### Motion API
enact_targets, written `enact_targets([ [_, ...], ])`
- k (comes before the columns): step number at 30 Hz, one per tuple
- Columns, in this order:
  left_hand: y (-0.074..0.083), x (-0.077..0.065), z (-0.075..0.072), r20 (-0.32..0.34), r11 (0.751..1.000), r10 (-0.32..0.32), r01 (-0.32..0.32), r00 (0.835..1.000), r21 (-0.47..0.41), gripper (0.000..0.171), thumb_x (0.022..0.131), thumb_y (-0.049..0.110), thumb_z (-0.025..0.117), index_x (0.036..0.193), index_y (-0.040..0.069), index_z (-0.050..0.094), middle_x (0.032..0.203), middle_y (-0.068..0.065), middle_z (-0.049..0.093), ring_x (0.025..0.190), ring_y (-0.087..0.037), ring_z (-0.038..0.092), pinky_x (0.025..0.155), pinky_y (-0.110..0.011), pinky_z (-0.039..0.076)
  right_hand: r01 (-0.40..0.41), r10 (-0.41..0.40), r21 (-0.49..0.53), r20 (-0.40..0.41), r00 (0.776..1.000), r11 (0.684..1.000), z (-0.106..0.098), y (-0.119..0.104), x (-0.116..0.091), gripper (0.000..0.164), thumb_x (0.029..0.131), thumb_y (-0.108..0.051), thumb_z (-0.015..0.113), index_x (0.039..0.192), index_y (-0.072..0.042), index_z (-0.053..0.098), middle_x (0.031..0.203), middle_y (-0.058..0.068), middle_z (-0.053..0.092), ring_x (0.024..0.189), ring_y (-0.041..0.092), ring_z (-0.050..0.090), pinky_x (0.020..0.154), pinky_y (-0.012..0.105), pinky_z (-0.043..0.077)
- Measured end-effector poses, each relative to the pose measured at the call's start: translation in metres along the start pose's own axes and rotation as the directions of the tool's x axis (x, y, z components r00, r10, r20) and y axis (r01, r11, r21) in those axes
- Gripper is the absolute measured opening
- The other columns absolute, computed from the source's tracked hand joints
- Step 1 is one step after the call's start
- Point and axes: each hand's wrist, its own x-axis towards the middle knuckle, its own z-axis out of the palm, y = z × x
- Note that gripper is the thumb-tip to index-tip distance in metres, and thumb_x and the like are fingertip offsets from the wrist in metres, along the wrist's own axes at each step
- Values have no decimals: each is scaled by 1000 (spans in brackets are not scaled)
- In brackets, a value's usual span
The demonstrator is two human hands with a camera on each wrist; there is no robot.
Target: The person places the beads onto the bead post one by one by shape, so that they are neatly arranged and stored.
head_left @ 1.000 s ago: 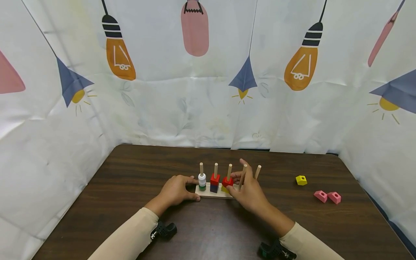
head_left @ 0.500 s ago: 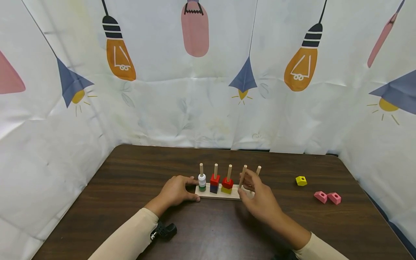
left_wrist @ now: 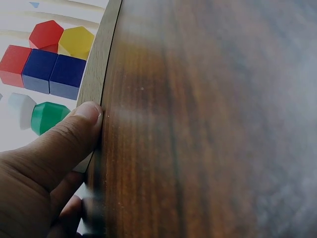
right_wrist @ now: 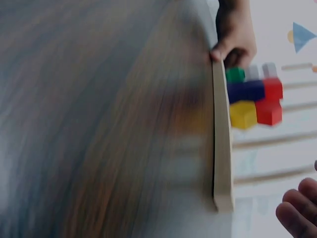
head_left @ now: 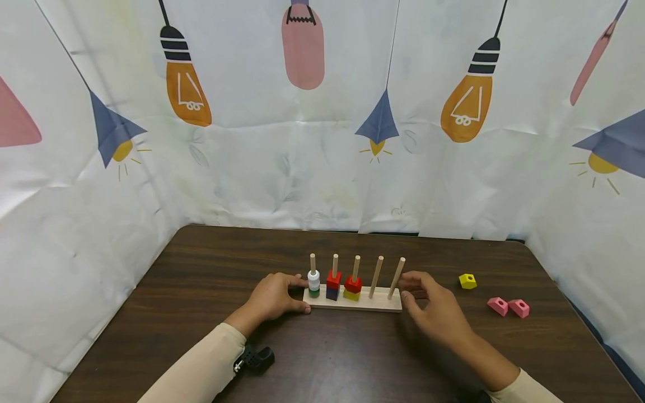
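A wooden peg stacker [head_left: 380, 303] with several upright pegs stands mid-table. My left hand [head_left: 272, 296] grips its left end; in the left wrist view the thumb [left_wrist: 62, 141] presses the front edge of the base. White beads [head_left: 313, 279] over a green bead [head_left: 314, 293] fill the leftmost peg. Beside them a red block [head_left: 333, 279] tops blue ones [head_left: 332, 294], then a red piece [head_left: 353, 284] sits over a yellow one [head_left: 351, 295]. The two right pegs are bare. My right hand [head_left: 435, 310] is just off the right end, fingers loosely bent, holding nothing.
On the right of the brown table [head_left: 322, 358] lie a yellow block [head_left: 467, 281] and two pink blocks, a left one [head_left: 498, 306] and a right one [head_left: 519, 308]. A printed white cloth [head_left: 242, 173] hangs behind the table.
My right hand has moved right, from around the red and yellow pieces on the third peg, past the bare pegs, to beyond the stacker's right end. My left hand has stayed put.
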Motion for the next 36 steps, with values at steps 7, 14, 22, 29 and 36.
enact_targets([
  [7,0,-1,0,2,1000,3,-3,1000,-8,55,68,41,96,118,28,79,134,-6,67,130,-36,57,103,-53,46,-11,9,-122,-15,1000,992,-19,28,-4,44,84,3,81,123,-2,62,104,1,73,90,18,70,77,38,59],
  [14,0,-1,1,6,1000,2,-2,1000,-16,54,68,41,96,118,28,79,135,-6,67,130,-36,56,104,-53,45,-92,94,-210,1,996,973,-43,58,-8,46,85,1,80,126,1,62,111,14,70,97,33,68,81,54,55],
  [22,0,0,0,3,1000,2,-2,1000,-12,55,68,41,96,119,27,79,135,-6,67,130,-36,57,104,-53,45,-179,199,-269,48,979,946,-69,87,-9,52,85,-2,80,132,7,59,119,28,63,104,46,62,84,65,50],
  [29,0,0,-1,-1,1000,10,-10,1000,-10,55,68,41,96,119,26,79,134,-6,67,129,-35,57,103,-53,46,-218,250,-282,81,965,934,-78,102,-11,56,85,-4,82,134,8,58,125,32,60,107,50,61,85,66,49],
  [36,0,0,0,-2,1000,12,-12,1000,-10,55,68,40,96,118,27,79,134,-6,67,130,-36,57,104,-54,45,-253,306,-305,139,942,918,-81,111,-12,53,89,-7,79,134,9,57,125,34,60,109,50,60,86,65,48],
])
